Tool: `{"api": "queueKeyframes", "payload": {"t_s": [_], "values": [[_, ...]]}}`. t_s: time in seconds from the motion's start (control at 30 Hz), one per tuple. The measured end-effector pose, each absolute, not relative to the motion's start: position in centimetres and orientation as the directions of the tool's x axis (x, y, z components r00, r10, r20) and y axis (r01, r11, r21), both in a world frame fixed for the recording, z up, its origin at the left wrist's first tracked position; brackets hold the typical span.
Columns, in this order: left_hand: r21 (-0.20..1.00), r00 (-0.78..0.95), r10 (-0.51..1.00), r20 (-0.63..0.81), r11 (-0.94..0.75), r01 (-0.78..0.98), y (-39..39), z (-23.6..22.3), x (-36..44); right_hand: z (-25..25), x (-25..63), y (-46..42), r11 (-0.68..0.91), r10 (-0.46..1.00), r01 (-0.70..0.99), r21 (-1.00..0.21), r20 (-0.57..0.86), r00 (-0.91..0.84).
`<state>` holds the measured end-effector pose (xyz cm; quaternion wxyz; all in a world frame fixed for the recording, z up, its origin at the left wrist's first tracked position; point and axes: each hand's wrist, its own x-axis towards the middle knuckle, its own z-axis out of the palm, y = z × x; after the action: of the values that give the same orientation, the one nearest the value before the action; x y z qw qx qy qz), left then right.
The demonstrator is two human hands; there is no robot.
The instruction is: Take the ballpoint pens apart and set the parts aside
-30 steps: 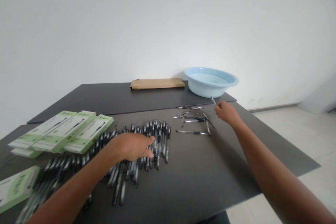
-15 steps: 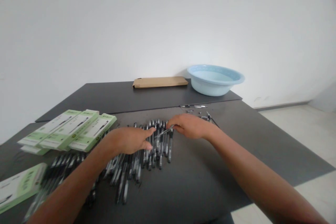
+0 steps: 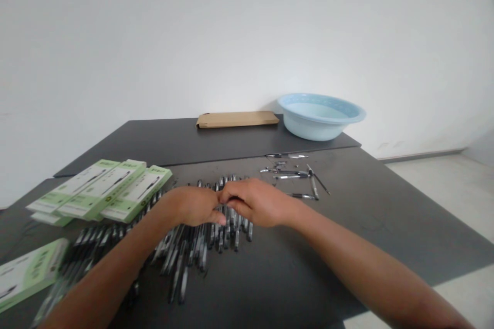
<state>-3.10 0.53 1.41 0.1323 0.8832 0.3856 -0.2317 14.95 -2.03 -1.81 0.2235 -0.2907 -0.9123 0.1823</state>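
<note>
Over a row of clear-barrelled pens with black caps, my two hands meet at the fingertips. My right hand is closed in a pinch; the pen seen in its fingers a moment earlier is now hidden by the hands. Palm down above the pens, my left hand has its thumb stretched out apart from the index finger, whose tip is at the right fingertips. Its other fingers are hidden. More pens lie under my left forearm, partly covered and blurred.
Green-and-white pen boxes are stacked at the left, with another box nearer. Loose pens and pen parts lie right of the row. Behind are flattened brown cardboard and a light blue basin against the wall.
My right hand has moved left and slightly down, bringing the pen to my left fingertips, where it is out of sight. Loose pens behind it are uncovered. My left hand has barely moved.
</note>
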Motion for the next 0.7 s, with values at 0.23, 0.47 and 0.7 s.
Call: {"api": "queueKeyframes", "payload": {"t_s": [0.23,0.47,0.7], "values": [[0.052,0.602,0.577,-0.552,-0.697,0.715,1.0,1.8,-3.4,-2.2,15.3,-2.3,0.620,0.742,0.350,-0.703,0.378,-0.554],[0.084,0.589,0.588,-0.555,-0.665,0.742,1.5,1.8,-4.8,-2.1,18.4,-2.2,0.594,0.800,0.573,-0.564,0.337,-0.497],[0.153,0.590,0.572,-0.571,-0.631,0.760,1.6,2.1,-5.1,-5.0,31.4,2.8,-0.021,0.951,0.961,-0.276,0.290,0.104]]}}
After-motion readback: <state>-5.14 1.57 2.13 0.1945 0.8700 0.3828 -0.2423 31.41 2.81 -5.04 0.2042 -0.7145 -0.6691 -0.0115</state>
